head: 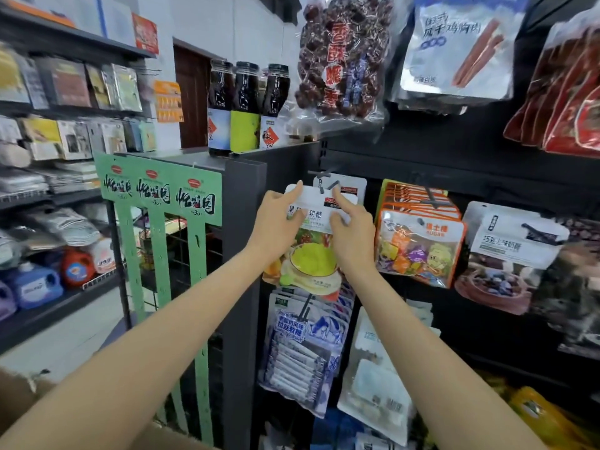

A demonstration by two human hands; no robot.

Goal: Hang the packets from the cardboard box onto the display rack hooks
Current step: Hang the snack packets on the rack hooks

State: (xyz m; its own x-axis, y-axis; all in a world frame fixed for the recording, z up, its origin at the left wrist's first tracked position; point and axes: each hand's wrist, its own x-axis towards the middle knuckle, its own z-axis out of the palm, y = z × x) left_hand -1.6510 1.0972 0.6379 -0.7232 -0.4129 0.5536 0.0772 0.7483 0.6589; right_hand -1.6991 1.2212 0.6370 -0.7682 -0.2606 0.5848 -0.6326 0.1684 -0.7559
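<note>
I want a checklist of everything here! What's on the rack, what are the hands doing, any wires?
Surface: dark display rack with hooks.
Job's things: white fruit packet held up at the hook; cardboard box edge at lower left.
Clutter: orange candy packets, blue-white packets already hanging.
Grippers: left hand and right hand both grip the packet's top.
Cables: nothing seen.
Surroundings: three dark bottles, green stand, shop shelves.

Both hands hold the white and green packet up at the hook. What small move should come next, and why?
Probably push the packet back along the hook and then let go. The left hand and right hand grip its top edge, the hook's tip seems to sit at its hang hole, and another similar packet already hangs behind, so it likely is not fully seated yet.
</note>
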